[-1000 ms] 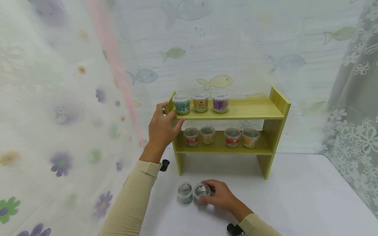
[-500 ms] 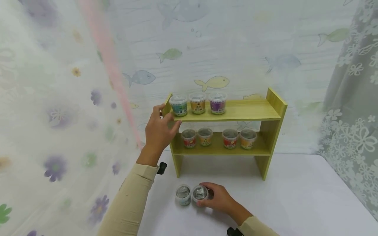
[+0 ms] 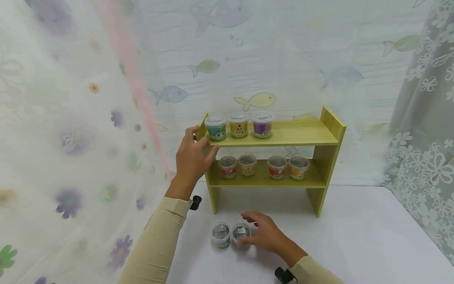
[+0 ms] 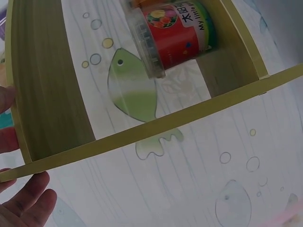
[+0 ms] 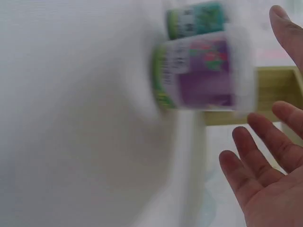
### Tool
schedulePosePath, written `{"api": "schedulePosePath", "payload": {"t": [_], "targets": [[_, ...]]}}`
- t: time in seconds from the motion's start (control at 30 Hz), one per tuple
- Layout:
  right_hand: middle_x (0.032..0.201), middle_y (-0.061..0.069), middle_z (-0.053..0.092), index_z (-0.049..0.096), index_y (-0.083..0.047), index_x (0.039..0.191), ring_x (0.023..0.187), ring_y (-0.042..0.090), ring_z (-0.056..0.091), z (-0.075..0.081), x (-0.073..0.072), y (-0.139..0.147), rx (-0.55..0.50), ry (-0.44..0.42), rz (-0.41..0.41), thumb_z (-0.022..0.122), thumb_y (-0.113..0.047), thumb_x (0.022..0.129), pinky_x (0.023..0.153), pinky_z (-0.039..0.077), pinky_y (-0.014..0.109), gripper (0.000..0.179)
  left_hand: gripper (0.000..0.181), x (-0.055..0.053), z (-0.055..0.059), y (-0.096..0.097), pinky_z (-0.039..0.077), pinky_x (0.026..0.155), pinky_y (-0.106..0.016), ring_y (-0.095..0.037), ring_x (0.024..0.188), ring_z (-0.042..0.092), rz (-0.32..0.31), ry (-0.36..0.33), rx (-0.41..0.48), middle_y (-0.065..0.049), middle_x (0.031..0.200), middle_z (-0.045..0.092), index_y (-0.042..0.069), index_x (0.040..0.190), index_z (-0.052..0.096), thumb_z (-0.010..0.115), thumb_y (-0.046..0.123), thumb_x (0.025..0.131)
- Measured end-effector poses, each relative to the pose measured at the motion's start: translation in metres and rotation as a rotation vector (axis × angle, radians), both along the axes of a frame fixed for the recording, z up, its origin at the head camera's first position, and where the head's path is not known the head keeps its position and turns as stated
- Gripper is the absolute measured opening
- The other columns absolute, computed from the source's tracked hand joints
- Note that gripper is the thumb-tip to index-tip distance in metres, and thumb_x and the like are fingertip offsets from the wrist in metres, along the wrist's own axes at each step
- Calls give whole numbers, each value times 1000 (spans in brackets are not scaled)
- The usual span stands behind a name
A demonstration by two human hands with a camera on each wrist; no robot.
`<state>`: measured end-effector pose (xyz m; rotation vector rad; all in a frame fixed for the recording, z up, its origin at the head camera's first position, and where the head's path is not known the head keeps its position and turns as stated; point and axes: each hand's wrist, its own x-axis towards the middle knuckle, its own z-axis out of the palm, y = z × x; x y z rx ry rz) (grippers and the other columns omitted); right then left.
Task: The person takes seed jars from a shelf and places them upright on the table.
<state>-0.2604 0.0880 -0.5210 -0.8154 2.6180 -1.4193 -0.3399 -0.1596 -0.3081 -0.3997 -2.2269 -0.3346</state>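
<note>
My left hand [image 3: 192,159] grips the upper left corner of a small yellow-green wooden shelf [image 3: 298,137]; in the left wrist view its fingers [image 4: 31,201] lie on either side of the side panel. Two plastic tubs with clear lids stand side by side on the white table in front of the shelf. The right-hand tub [image 3: 241,232] has a purple label [image 5: 206,75] in the right wrist view; the left-hand tub [image 3: 221,236] has a teal one. Around the purple tub's right side, my right hand [image 3: 266,234] is spread, fingers apart from it and the thumb overlapping its rim.
On the top shelf, a teal tub [image 3: 216,130], an orange tub [image 3: 239,127] and a purple tub [image 3: 262,127] stand toward the left. Several red and orange tubs [image 3: 277,169] are on the lower shelf. A patterned fish curtain [image 3: 255,63] hangs behind the white table [image 3: 365,232].
My right hand's fingers have let go of the purple tub and spread, the hand shifting slightly right. The left hand keeps its grip on the shelf.
</note>
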Motion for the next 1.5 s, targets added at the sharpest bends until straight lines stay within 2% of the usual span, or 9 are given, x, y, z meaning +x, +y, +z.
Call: {"api": "schedulePosePath", "payload": {"t": [0.27,0.63,0.73,0.9,0.97,1.03,1.13,1.23,1.5], "targets": [[136,-8,66,65,-23,136,127,21,63,54,-5,8,47,133,-73,83,-57,81,105,52,47,68,33,1,1,-3,59,71,-45,-31,109,63,7,8,-2,-17,149,48,14,91,71,74,47,94],[122,3,72,71,-12,121,114,20,69,137,-22,26,-21,637,-52,91,-27,80,94,57,45,48,35,-2,-2,-2,59,72,-44,-30,111,63,13,-3,-4,-17,149,47,16,89,70,72,51,95],[121,4,72,72,-12,119,96,19,70,159,-25,29,-20,719,-80,91,-27,80,82,58,42,46,35,-2,-1,-2,59,72,-44,-30,112,62,15,-4,-4,-16,149,47,16,89,70,72,50,95],[120,5,72,72,-9,114,92,18,66,196,-33,39,-98,842,-139,92,-20,79,74,58,37,42,35,-1,0,-2,60,72,-44,-30,111,62,11,-9,3,-16,150,47,15,90,70,73,49,95],[120,8,71,73,-6,113,109,20,66,209,-39,44,-155,885,-179,91,-17,79,82,58,38,40,35,-1,0,-1,60,72,-44,-30,111,62,8,-15,6,-16,150,46,15,90,69,73,49,95],[122,9,69,73,-4,112,113,22,63,221,-47,50,-212,906,-243,90,-17,79,83,56,38,39,34,0,-1,-1,60,72,-44,-30,111,62,5,-16,8,-16,151,46,15,90,69,73,49,95],[130,9,64,72,-3,115,124,22,58,233,-59,58,-279,861,-343,88,-19,82,90,53,40,41,34,0,-1,-1,59,73,-44,-30,111,62,5,-21,7,-16,151,46,15,91,69,73,48,95],[140,6,58,67,-4,124,132,19,53,243,-69,65,-322,717,-385,86,-23,85,104,51,41,47,34,1,-3,-2,59,73,-44,-30,110,62,14,-24,4,-16,151,46,15,90,69,73,48,95],[157,8,46,47,-12,150,148,24,43,265,-100,77,-360,233,-287,79,-39,92,121,38,45,72,33,1,-1,0,58,66,-44,-29,108,62,15,3,1,-15,150,47,15,90,70,74,47,94]]}}
